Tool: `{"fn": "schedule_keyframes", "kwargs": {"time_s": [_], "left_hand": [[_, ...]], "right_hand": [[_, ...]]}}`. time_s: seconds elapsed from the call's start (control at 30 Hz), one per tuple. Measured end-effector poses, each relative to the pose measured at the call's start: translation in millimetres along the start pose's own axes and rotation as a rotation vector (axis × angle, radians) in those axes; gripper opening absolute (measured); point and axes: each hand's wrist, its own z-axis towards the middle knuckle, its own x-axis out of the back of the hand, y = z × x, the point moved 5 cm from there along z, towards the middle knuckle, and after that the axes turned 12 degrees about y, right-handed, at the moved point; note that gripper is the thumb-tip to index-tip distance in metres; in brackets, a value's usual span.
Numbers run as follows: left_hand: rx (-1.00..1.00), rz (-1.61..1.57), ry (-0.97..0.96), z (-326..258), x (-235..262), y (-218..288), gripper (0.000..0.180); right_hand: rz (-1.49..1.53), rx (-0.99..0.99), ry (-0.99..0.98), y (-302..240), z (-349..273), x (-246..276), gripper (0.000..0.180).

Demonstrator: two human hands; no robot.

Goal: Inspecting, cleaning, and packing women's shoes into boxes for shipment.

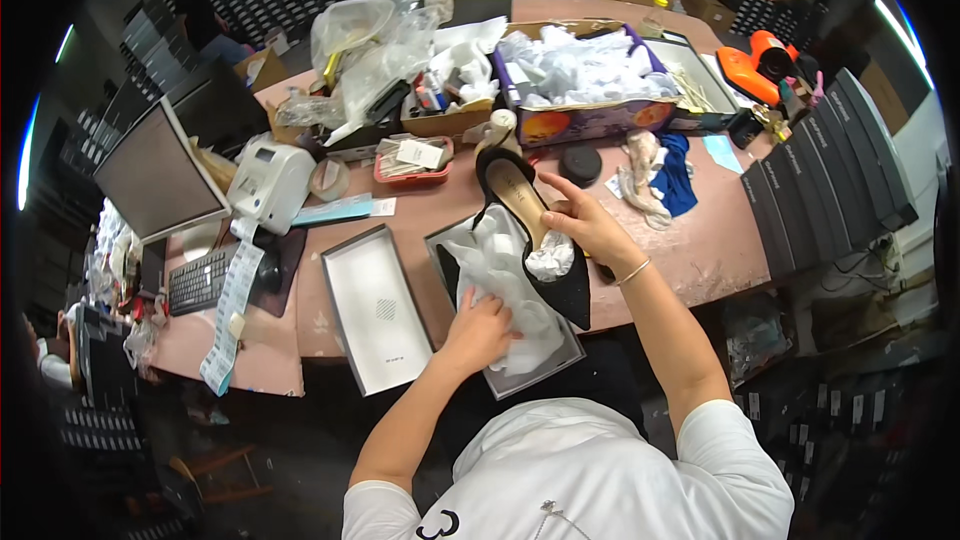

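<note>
My right hand is closed on the side of a black pointed-toe shoe, tilted above the right side of an open grey shoebox. The shoe has a beige insole, and crumpled white paper fills its front. Inside the box, white tissue paper is bunched up. My left hand rests on this tissue with its fingers apart. A black edge shows beside the tissue, but what it belongs to is mostly covered. To the left lies the box lid, its pale inside facing up.
Grey shoeboxes are stacked at the right. A purple carton full of crumpled paper stands behind the shoe. A red basket, black round tin and blue cloth lie around. Leftward are a label printer, keyboard and monitor.
</note>
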Motion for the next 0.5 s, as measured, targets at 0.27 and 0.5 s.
{"fn": "schedule_keyframes", "kwargs": {"time_s": [0.27,0.5], "left_hand": [[0.386,-1.423,0.079,-12,99,-26,0.065],[0.848,-1.639,-0.312,-76,10,37,0.074]], "right_hand": [[-0.411,0.23,-0.881,-65,-69,-63,0.069],[-0.666,0.613,-0.73,-54,-95,-97,0.054]]}}
